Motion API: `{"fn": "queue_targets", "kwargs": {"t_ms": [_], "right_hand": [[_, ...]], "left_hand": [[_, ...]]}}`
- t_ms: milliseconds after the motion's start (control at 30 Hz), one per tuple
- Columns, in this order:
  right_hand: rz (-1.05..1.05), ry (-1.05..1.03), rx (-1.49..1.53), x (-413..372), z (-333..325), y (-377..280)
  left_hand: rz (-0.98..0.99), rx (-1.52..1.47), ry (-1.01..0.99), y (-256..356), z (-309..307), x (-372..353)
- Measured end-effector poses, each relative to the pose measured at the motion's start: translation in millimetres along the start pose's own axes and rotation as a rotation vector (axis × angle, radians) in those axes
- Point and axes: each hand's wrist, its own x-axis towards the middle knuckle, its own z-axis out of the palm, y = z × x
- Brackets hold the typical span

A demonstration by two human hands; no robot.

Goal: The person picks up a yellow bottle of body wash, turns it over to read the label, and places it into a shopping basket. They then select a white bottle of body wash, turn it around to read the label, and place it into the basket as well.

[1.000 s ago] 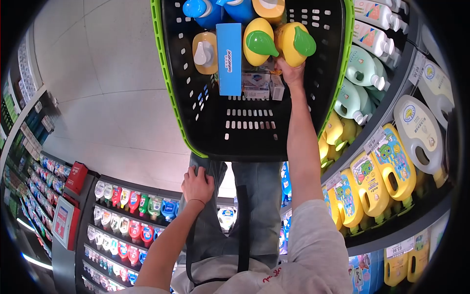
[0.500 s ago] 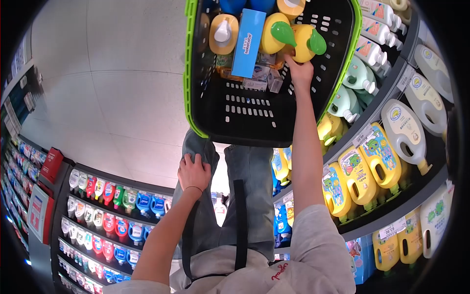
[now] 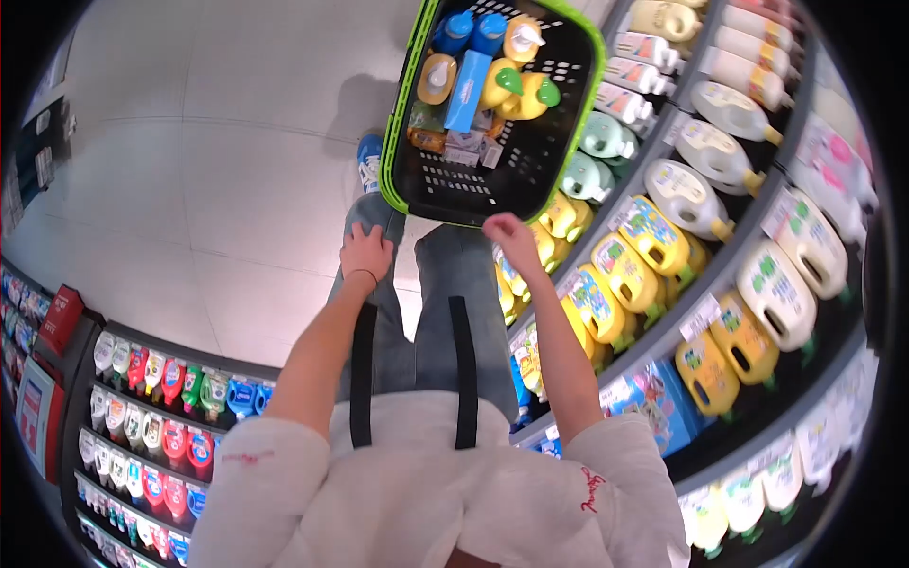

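Observation:
My left hand (image 3: pixel 367 252) rests on my left knee with its fingers spread. Just past the near rim of a black shopping basket (image 3: pixel 464 204) with a green edge, my right hand (image 3: pixel 511 234) hovers, fingers loosely curled and nothing visible in them. Inside the basket, two yellow bottles with green tops (image 3: pixel 526 98) lean together beside a light blue box (image 3: pixel 468 92). Yellow pump bottles (image 3: pixel 436 79) and blue-capped bottles (image 3: pixel 454 31) stand behind and to the left. Small packs (image 3: pixel 464 147) lie at the near end of the pile.
Curved shelves on the right hold yellow jugs (image 3: pixel 623 270), white detergent bottles (image 3: pixel 717 151) and pale green bottles (image 3: pixel 606 135). Lower left, another shelf carries rows of coloured bottles (image 3: pixel 172 377). Pale tiled floor (image 3: pixel 256 161) lies left of the basket. My blue shoe (image 3: pixel 370 163) is beside it.
My right hand has let go of the yellow bottle and drawn back out of the basket to its near rim. My view has shifted upward and back; my left hand stays on the knee.

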Motion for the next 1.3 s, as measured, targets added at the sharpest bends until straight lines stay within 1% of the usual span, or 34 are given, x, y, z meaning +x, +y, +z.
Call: {"fn": "queue_targets", "kwargs": {"t_ms": [33, 67, 133, 167, 233, 300, 367, 400, 467, 500, 533, 600, 667, 700, 733, 800, 833, 867, 900, 933, 1000, 1033, 1067, 1100, 1133, 1200, 1233, 1267, 1300], "right_hand": [[0.001, -0.04, -0.032, -26.9, 0.2, -8.7], [0.044, -0.05, -0.041, -55.9, -1.0, -28.3], [0.064, -0.043, 0.009, -96.7, -3.2, -31.0], [0.04, -0.026, 0.015, -116.0, -3.8, -33.9], [0.163, 0.061, 0.363, -154.1, -5.3, -36.2], [0.213, 0.117, 0.326, -183.6, -6.6, -16.7], [0.265, 0.131, 0.336, -210.7, -5.3, -2.1], [0.266, 0.12, 0.285, -221.3, -5.5, 8.0], [0.293, 0.235, 0.352, -246.2, 2.8, -0.2], [0.277, 0.272, 0.373, -253.2, 5.3, -1.3], [0.283, 0.285, 0.403, -260.8, 8.7, 2.2], [0.284, 0.329, 0.464, -279.0, 22.6, 12.8], [0.334, 0.326, 0.341, -281.7, 35.2, 17.5], [0.321, 0.325, 0.383, -291.9, 39.3, 2.7], [0.303, 0.351, 0.406, -290.0, 44.6, 3.5], [0.224, 0.375, 0.373, -283.6, 61.5, 31.0], [0.168, 0.456, 0.46, -281.1, 72.9, 37.4], [0.158, 0.477, 0.476, -278.6, 76.0, 43.9], [0.168, 0.457, 0.365, -280.1, 77.7, 40.0], [0.18, 0.432, 0.25, -284.2, 78.1, 29.5], [0.139, 0.426, 0.245, -281.2, 65.0, 17.6], [0.209, 0.374, 0.114, -272.5, 57.0, 22.1], [0.287, 0.315, -0.017, -266.8, 52.3, 28.8], [0.267, 0.361, -0.092, -262.6, 46.2, 30.9], [0.263, 0.36, -0.091, -260.2, 40.6, 30.0], [0.065, 0.458, -0.164, -249.4, 28.8, 25.7], [0.048, 0.389, -0.246, -246.3, 21.3, 17.1], [0.03, 0.319, -0.326, -244.3, 11.8, 9.3], [-0.035, 0.229, -0.422, -256.1, 4.4, -20.6]], "left_hand": [[0.034, -0.111, -0.02, -8.6, -5.0, -0.8], [0.062, -0.114, -0.004, -19.2, -10.9, -7.5], [0.118, -0.312, -0.114, -44.9, -32.1, -8.2], [0.139, -0.306, -0.093, -57.1, -45.8, -10.6], [0.074, -0.276, -0.228, -81.5, -75.6, -16.6], [0.104, -0.244, -0.156, -102.4, -105.2, -21.3], [0.123, -0.235, -0.064, -124.4, -129.1, -17.8], [0.135, -0.249, -0.023, -137.9, -133.0, -10.8], [0.043, -0.41, -0.031, -176.6, -112.4, 23.4], [-0.018, -0.454, -0.056, -179.2, -118.8, 26.9], [-0.078, -0.494, -0.086, -167.1, -134.4, 20.3], [-0.131, -0.543, -0.16, -136.6, -171.0, -10.8], [-0.136, -0.588, -0.282, -135.0, -159.0, 4.3], [-0.104, -0.569, -0.325, -127.5, -161.7, 2.3], [-0.074, -0.548, -0.37, -113.7, -161.7, -2.4], [-0.005, -0.485, -0.407, -89.6, -162.0, -8.4], [0.018, -0.466, -0.407, -80.3, -158.4, -5.9], [0.102, -0.394, -0.431, -69.5, -155.7, -1.7], [0.179, -0.321, -0.454, -63.6, -154.3, -0.4], [0.192, -0.31, -0.45, -57.9, -154.7, -5.4], [0.259, -0.457, -0.435, -39.7, -160.5, -8.9], [0.276, -0.454, -0.422, -33.5, -165.2, -6.9], [0.361, -0.42, -0.356, -33.4, -166.4, -8.9], [0.441, -0.386, -0.292, -37.9, -165.4, -10.2], [0.441, -0.386, -0.288, -46.7, -161.1, -6.2], [0.556, -0.197, -0.126, -65.4, -157.7, 2.1], [0.539, -0.193, -0.122, -75.2, -162.5, -6.3], [0.42, -0.279, -0.188, -85.9, -166.7, -16.1], [0.303, -0.367, -0.25, -94.0, -170.4, -21.6]]}}
